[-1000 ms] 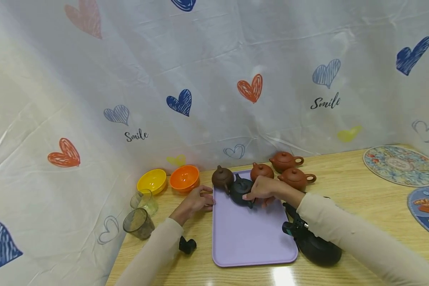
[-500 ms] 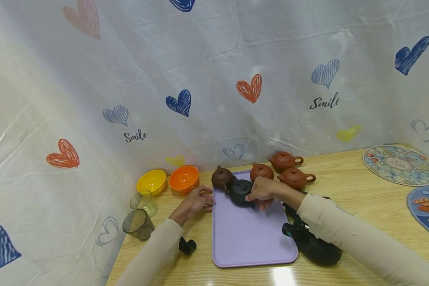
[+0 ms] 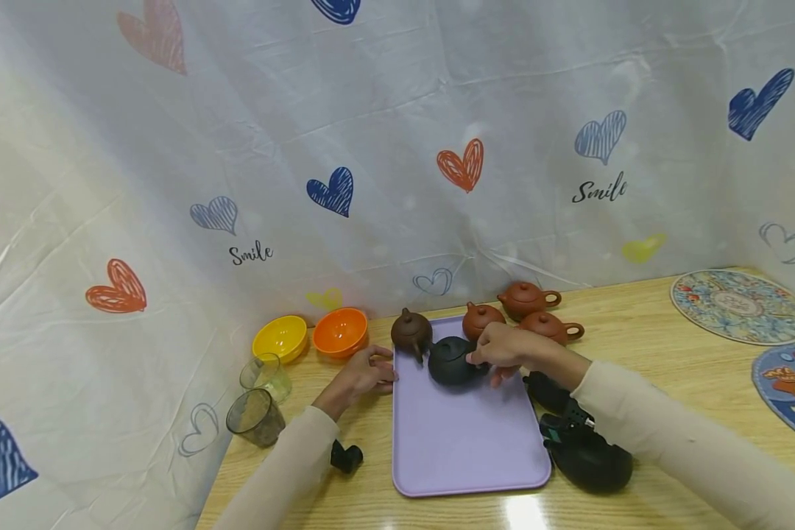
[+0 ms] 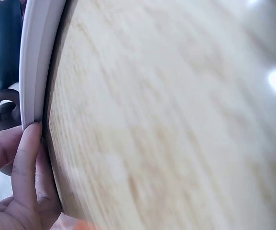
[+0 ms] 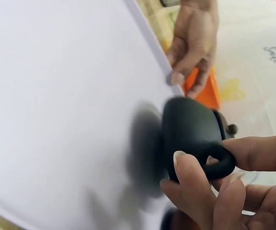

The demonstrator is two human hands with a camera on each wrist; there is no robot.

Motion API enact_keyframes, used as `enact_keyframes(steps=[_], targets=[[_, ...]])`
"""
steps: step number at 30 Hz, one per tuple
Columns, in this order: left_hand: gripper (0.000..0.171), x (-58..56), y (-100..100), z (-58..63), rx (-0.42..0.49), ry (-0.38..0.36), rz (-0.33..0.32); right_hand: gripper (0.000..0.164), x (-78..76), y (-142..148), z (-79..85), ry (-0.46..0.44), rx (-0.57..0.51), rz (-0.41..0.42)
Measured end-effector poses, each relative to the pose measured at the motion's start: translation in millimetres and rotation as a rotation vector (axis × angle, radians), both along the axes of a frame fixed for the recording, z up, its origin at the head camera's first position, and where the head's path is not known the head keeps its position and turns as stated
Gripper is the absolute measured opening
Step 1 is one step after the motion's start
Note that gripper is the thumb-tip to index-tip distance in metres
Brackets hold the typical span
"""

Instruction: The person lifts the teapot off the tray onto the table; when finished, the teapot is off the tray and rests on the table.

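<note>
Mid-frame, the right hand (image 3: 503,350) partly hides the handle (image 5: 219,169) it pinches, black teapot (image 3: 450,362) to its left; left hand (image 3: 366,370) pinches tray (image 3: 470,442).

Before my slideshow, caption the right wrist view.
Right hand pinches a rounded black teapot by its handle above a rectangular lilac tray, left hand holding its edge.
</note>
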State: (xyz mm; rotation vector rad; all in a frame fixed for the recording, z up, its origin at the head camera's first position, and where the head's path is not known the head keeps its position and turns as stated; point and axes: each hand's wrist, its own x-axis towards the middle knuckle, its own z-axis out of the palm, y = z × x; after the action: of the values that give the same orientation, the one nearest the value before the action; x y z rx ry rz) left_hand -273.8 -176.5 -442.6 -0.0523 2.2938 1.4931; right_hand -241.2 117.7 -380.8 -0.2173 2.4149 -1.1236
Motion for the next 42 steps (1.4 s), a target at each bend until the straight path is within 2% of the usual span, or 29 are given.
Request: enact_keyframes(steps=[10,18,34,39,42], targets=[[0.046,-1.0,0,-0.3,-0.002,0.002,0.004,0.025,5.3,23,19.7,0.037,-0.084,0.059],[0.046,-1.2,0,0.0,0.011,-0.006,0.001,0.027,8.4,47,27.5,0.038,-0.184,0.097],[0.044,-0.3,1,-0.5,0.009,-0.001,0.008,0.029,14.1,116,25.3,0.014,-0.246,0.090],[0.044,-1.1,1,-1.1,0.014,0.000,0.010,0.028,14.0,139,24.9,0.014,-0.246,0.069],[0.044,-1.3,1,-1.1,0.014,-0.002,0.007,0.028,12.1,156,22.4,0.022,-0.238,0.029]])
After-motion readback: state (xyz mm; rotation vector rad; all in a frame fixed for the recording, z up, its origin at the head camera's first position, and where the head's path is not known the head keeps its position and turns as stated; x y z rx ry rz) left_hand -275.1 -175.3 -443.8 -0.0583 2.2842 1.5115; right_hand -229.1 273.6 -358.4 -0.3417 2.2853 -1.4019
